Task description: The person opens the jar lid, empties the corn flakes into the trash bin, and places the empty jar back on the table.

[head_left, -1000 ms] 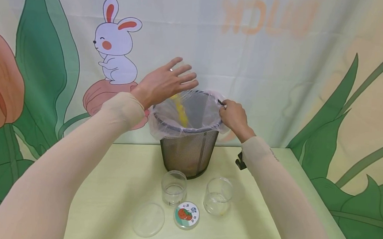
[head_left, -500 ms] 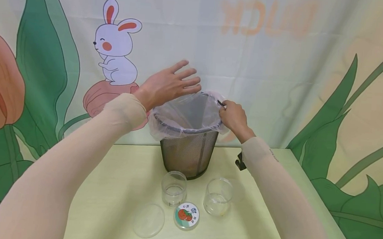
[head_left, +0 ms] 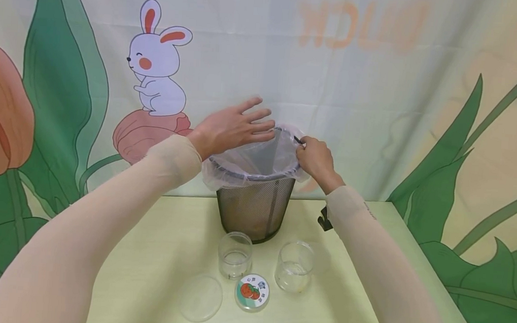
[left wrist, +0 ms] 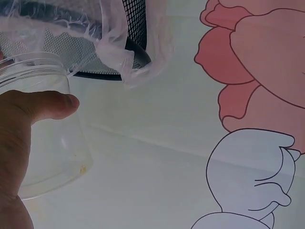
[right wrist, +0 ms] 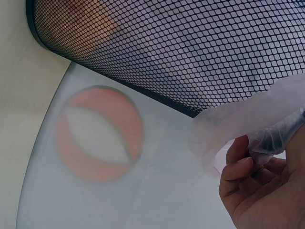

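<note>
My left hand (head_left: 238, 128) is over the left side of the black mesh bin (head_left: 253, 210), its back toward the head camera. The left wrist view shows it gripping a clear plastic jar (left wrist: 57, 138), the threaded mouth toward the bin and a yellow speck near the base; the hand hides this jar in the head view. On the right, my right hand (head_left: 316, 157) grips the bin's rim through the pale bin bag (right wrist: 252, 107), fingers curled under the edge. A small dark piece shows at its fingertips; I cannot tell what it is.
Two clear jars, one on the left (head_left: 234, 261) and one on the right (head_left: 294, 270), stand before the bin. Near them lie a clear lid (head_left: 201, 298) and a lid with a tomato picture (head_left: 252, 292). A printed curtain (head_left: 356, 88) hangs behind the table (head_left: 155, 254).
A yellow thing seen dropping below my left hand into the bin a second ago has gone from view. My left hand has lowered and shifted slightly right. The right hand stays put.
</note>
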`<state>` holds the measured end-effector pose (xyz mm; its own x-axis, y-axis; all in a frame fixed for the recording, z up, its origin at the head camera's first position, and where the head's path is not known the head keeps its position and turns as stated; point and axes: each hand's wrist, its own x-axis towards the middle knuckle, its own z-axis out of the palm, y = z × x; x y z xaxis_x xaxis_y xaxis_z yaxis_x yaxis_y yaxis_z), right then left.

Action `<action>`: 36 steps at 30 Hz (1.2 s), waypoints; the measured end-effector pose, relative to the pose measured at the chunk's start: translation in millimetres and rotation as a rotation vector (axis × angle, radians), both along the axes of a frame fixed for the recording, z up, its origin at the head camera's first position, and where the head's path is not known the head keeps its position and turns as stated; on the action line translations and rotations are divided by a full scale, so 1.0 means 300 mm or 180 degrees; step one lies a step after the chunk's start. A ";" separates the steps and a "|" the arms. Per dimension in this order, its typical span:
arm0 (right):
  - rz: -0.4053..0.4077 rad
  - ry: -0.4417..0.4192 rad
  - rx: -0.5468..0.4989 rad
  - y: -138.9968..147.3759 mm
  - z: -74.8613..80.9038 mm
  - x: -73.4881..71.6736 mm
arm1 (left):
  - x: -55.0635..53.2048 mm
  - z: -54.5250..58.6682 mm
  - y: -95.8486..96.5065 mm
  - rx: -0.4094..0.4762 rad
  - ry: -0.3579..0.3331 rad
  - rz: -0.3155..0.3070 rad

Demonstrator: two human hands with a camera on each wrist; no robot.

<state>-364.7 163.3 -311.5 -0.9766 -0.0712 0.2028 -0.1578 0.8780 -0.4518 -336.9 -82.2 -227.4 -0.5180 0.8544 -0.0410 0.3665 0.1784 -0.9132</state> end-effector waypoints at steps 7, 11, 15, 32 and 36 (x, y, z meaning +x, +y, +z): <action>0.0013 0.0019 -0.0012 0.003 -0.002 -0.001 | -0.003 0.045 -0.011 0.0280 0.0067 0.0052; 0.0017 0.0028 -0.0028 0.003 -0.002 -0.003 | -0.004 0.037 -0.019 0.0276 -0.0021 0.0069; 0.0027 0.0002 -0.0034 0.002 -0.005 -0.002 | -0.001 0.013 -0.024 0.0266 -0.0100 0.0046; 0.0038 0.0032 -0.0050 0.003 -0.003 -0.004 | 0.006 0.027 -0.079 0.1774 -0.0549 0.0141; 0.0020 0.0004 -0.0049 0.002 -0.004 -0.008 | 0.000 0.021 -0.093 0.2316 -0.0703 0.0127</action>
